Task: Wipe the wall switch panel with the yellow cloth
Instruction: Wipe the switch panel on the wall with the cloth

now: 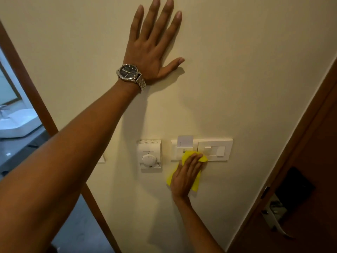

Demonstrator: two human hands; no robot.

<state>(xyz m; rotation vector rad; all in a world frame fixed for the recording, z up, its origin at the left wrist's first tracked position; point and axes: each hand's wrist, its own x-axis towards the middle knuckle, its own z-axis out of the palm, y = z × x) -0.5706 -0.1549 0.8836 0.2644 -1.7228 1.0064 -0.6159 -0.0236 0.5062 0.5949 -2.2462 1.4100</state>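
The white wall switch panel (215, 149) sits on the cream wall at centre right, with a key card standing in the slot on its left half. My right hand (186, 177) presses the yellow cloth (187, 157) flat against the panel's lower left part; the cloth hangs down below my fingers. My left hand (154, 42) lies flat on the wall high above the panel, fingers spread, holding nothing. A metal watch is on that wrist.
A white thermostat (149, 155) with a round dial is mounted just left of the panel. A brown door with a metal lever handle (279, 221) stands at the right. At the left, a brown door frame (32, 92) opens onto a bathroom with a white sink (18, 123).
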